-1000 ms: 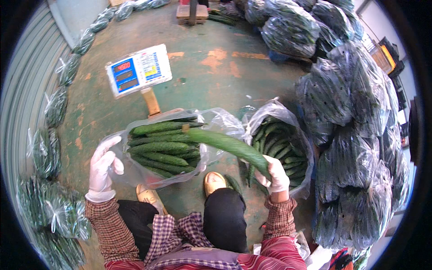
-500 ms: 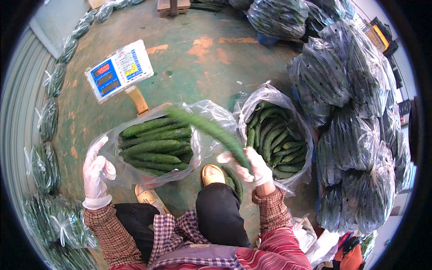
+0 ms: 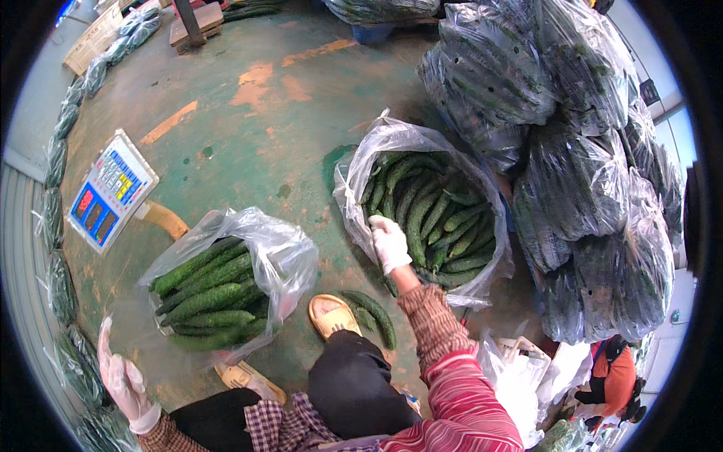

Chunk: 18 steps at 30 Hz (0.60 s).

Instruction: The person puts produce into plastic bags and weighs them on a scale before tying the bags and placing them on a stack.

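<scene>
My right hand point(image 3: 390, 244), in a white glove, is closed on a cucumber at the near left side of the right clear plastic bag point(image 3: 354, 188). The hand hides most of that cucumber. Long, bumpy green cucumbers point(image 3: 433, 218) fill this bag, many of them curved. My left hand point(image 3: 126, 380), gloved too, is held open and empty at the lower left. It is nearest to the left clear bag point(image 3: 290, 252), which lies open with straighter cucumbers point(image 3: 211, 290) stacked side by side.
A digital scale display point(image 3: 113, 192) on a post stands beyond the left bag. Loose cucumbers point(image 3: 369, 313) lie on the floor by my shoe point(image 3: 331, 315). Filled bags point(image 3: 572, 181) are piled high on the right, and more bags point(image 3: 56, 218) line the left wall.
My right hand has brought the cucumber from between the bags to the right bag. The view has shifted rightward. My left hand remains open, now lower in view.
</scene>
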{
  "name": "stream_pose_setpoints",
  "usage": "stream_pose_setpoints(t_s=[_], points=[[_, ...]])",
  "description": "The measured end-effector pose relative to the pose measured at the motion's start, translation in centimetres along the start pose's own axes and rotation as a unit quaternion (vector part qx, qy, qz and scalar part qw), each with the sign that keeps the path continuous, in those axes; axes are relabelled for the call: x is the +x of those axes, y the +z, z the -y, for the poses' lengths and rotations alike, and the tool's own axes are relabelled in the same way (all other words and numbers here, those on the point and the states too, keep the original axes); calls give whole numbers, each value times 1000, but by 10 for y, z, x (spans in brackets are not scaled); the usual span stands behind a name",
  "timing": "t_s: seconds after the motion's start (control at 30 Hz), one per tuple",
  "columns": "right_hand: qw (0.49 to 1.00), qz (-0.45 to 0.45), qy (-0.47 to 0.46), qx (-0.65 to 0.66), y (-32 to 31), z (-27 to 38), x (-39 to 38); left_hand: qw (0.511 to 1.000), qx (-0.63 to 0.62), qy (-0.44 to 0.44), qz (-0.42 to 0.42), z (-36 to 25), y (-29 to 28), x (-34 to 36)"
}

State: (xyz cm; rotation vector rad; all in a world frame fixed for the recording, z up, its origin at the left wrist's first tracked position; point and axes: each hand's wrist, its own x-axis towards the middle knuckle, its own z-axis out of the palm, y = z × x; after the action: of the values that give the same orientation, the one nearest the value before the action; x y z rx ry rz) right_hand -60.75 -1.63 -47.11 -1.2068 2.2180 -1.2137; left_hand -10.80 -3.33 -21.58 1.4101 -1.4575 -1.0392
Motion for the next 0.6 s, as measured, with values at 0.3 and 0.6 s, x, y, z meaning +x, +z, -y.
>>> stream_pose_setpoints(t_s=[0.3, 0.6], points=[[882, 105, 394, -238, 33, -32, 86, 988, -84, -110, -71, -7, 36, 14], [925, -37, 374, -52, 33, -51, 54, 991, -77, -96, -59, 4, 33, 14]])
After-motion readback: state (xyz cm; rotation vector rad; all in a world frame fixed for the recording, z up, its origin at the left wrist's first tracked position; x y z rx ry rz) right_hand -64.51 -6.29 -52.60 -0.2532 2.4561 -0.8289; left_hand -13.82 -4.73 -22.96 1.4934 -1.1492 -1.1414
